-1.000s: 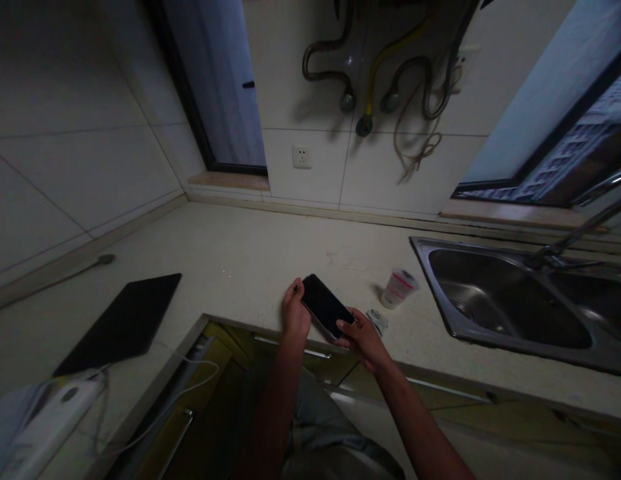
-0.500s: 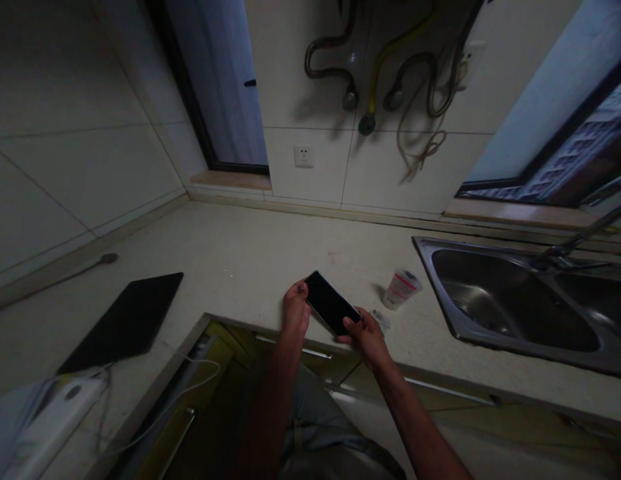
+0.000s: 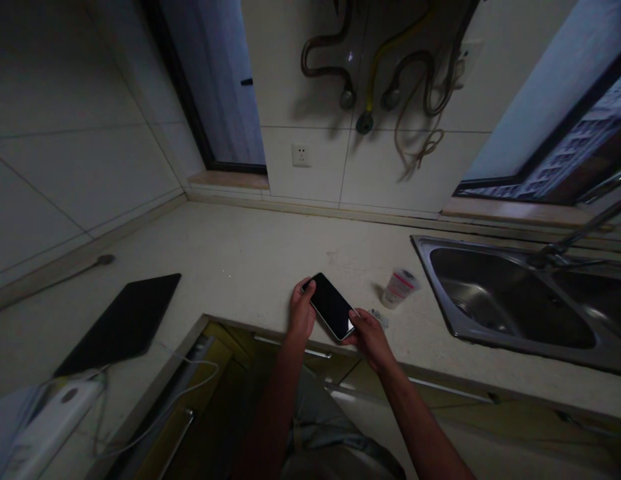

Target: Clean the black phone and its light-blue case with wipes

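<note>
My two bare forearms reach forward from the bottom of the view, over my trousers [image 3: 323,420], and slant in towards each other. My left hand [image 3: 302,310] is closed on the upper left end of a dark phone [image 3: 330,303], thumb over its corner. My right hand [image 3: 371,337] grips the lower right end, thumb on top near a pale reflection and fingers tucked underneath. I hold the phone slantwise, screen up, at the counter's front edge; I can't tell whether it touches the top.

Below the edge are yellowish cupboards [image 3: 230,347] with metal handles. On the pale counter [image 3: 250,247], just past my right hand, lies a small packet [image 3: 379,319], partly hidden, and beside it stands a plastic cup [image 3: 399,290] with red print. To the right is a steel sink [image 3: 510,300] with a tap [image 3: 555,253]. Well off to my left lie a flat black panel [image 3: 125,320] and a white device [image 3: 55,420] near a pale cord [image 3: 190,393].

Behind, the tiled wall [image 3: 290,183] carries a socket [image 3: 301,155] and bent pipes [image 3: 320,72], between a dark-framed window [image 3: 210,80] on each side. The room is dim.
</note>
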A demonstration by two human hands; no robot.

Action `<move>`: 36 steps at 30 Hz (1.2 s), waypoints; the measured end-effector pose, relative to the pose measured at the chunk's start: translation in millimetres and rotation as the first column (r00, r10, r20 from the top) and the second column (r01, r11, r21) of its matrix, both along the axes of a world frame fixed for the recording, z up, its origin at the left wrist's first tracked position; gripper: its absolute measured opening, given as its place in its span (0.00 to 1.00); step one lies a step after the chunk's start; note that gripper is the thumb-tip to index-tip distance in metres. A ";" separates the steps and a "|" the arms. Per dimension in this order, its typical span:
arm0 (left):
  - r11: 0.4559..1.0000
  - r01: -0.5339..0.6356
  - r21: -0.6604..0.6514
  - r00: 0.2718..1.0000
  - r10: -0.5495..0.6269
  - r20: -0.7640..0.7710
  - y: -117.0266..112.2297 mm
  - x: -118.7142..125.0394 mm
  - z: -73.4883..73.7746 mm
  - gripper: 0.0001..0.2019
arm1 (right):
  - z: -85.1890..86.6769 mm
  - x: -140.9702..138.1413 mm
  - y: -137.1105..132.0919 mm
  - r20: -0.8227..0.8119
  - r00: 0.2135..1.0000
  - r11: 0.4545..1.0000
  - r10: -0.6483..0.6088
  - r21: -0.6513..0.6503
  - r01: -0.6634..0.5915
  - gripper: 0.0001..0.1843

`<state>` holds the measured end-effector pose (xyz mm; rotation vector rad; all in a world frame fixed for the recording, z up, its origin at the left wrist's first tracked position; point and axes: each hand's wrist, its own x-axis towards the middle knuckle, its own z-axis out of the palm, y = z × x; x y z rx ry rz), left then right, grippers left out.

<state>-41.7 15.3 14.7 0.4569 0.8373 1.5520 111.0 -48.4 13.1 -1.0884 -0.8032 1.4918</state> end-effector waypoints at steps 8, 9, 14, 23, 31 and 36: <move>0.985 0.121 -0.119 0.974 -0.141 -0.175 16.0 -11.0 7.3 0.26 | -1.9 1.1 -5.5 0.079 0.983 0.986 0.165 0.009 -0.166 0.20; 0.983 0.129 -0.127 0.972 -0.151 -0.180 16.5 -12.7 7.5 0.26 | -1.4 1.4 -5.9 0.100 0.979 0.984 0.178 0.014 -0.180 0.20; 0.987 0.105 -0.117 0.972 -0.127 -0.196 14.1 -13.6 6.4 0.23 | 2.0 2.8 -5.7 0.142 0.963 0.971 0.230 0.033 -0.237 0.19; 0.987 -0.139 0.075 0.790 0.157 -0.593 11.0 -5.6 -6.2 0.26 | -6.8 -0.1 -2.1 0.009 0.994 0.993 0.111 0.027 -0.111 0.21; 0.985 -0.012 0.175 0.450 0.162 -0.878 -15.2 -7.9 -14.5 0.33 | -7.1 -17.9 -0.3 0.025 0.997 0.997 0.079 -0.004 -0.079 0.23; 0.989 -0.010 0.149 0.328 0.144 -0.934 -12.6 -10.5 -15.1 0.32 | -6.2 -36.9 3.6 -0.037 0.994 0.995 0.100 -0.017 -0.101 0.26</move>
